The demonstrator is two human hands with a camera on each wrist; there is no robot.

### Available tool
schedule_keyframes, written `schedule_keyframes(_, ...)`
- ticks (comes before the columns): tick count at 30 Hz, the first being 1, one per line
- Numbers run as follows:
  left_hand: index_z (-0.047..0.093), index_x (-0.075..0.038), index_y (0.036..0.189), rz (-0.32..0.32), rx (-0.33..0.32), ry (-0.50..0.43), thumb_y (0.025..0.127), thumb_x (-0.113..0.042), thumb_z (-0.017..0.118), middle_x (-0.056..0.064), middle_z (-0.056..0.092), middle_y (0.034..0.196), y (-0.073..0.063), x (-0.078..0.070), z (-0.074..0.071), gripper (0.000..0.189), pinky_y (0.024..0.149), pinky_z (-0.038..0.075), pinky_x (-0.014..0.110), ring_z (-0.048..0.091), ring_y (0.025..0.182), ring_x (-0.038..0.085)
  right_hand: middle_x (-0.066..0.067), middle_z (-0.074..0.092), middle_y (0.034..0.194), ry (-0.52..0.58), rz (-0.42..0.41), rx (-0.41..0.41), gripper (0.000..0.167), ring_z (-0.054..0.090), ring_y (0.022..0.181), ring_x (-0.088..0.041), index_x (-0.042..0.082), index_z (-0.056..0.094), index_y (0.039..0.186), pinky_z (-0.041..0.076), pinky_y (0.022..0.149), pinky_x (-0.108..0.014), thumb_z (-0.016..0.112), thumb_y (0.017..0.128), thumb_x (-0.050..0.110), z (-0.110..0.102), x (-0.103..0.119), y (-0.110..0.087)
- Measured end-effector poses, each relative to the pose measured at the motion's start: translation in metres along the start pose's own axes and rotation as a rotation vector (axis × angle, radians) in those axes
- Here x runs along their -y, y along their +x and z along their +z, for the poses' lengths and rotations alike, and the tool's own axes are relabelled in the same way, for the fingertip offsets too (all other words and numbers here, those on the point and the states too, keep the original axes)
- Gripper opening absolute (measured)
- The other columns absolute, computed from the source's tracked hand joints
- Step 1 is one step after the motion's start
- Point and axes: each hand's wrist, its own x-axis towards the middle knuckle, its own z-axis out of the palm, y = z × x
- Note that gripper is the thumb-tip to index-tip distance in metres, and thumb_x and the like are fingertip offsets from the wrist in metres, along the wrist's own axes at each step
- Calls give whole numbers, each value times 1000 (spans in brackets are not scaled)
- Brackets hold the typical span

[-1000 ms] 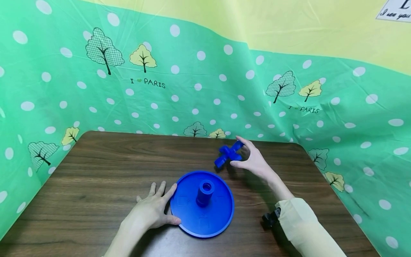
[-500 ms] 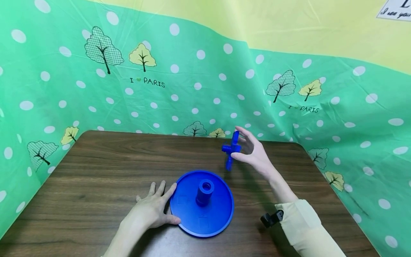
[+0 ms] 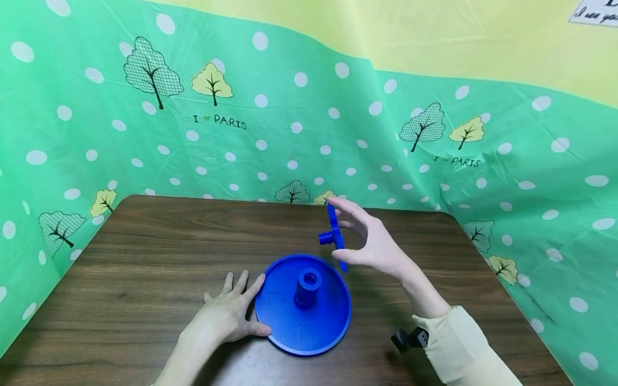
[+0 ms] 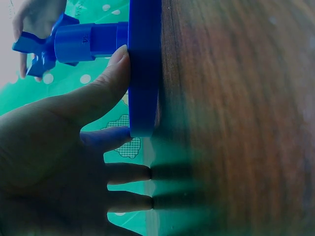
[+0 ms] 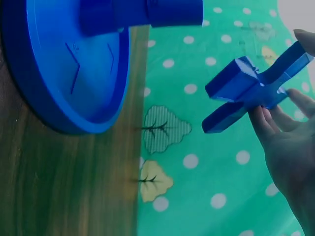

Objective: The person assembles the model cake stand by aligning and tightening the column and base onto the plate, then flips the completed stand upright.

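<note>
A round blue base [image 3: 314,335] with a raised rim lies flat on the table, and a hollow blue post [image 3: 306,296] rises from its middle. Spread fingers of my left hand [image 3: 224,316] rest at the base's left side, thumb and index finger touching the rim. Between thumb and fingertips, my right hand [image 3: 379,241] holds a blue cross-shaped piece [image 3: 339,241] in the air behind the post and to its right. The short peg of this piece points left; its flat arms stand roughly upright. In the right wrist view, fingers cover parts of the cross-shaped piece [image 5: 256,93].
The brown wooden table [image 3: 145,268] ends at a back edge close behind the right hand. A green dotted cloth [image 3: 289,145] hangs behind it. A small black device [image 3: 409,340] sits at the right cuff.
My right hand has lifted the cross-shaped piece and turned it so its peg faces left, then brought it left and nearer the post. The left hand stays at the rim.
</note>
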Motion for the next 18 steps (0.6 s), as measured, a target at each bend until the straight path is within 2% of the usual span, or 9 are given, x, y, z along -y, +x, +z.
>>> schedule_keyframes(8,31,-22,163,-7,14,1,75,-61,83,23,24,170,1,0,0,109,105,19,90,17,156,54,3,39,165,-226,-85,135,93,43,148,-15,26,41,158,49,111,-41,86,76,18,15,17,-1)
schedule_keyframes(15,31,-22,163,-11,10,-2,75,-62,83,24,24,169,1,1,0,110,105,19,90,16,156,54,16,30,168,-321,-24,259,98,36,151,-11,39,33,160,47,112,-49,83,77,27,27,28,-2)
schedule_keyframes(18,31,-22,163,-11,12,2,75,-62,83,24,24,169,1,1,0,110,105,19,90,17,156,54,16,28,169,-343,-20,297,98,36,151,-11,37,32,161,49,108,-47,82,77,27,30,29,-4)
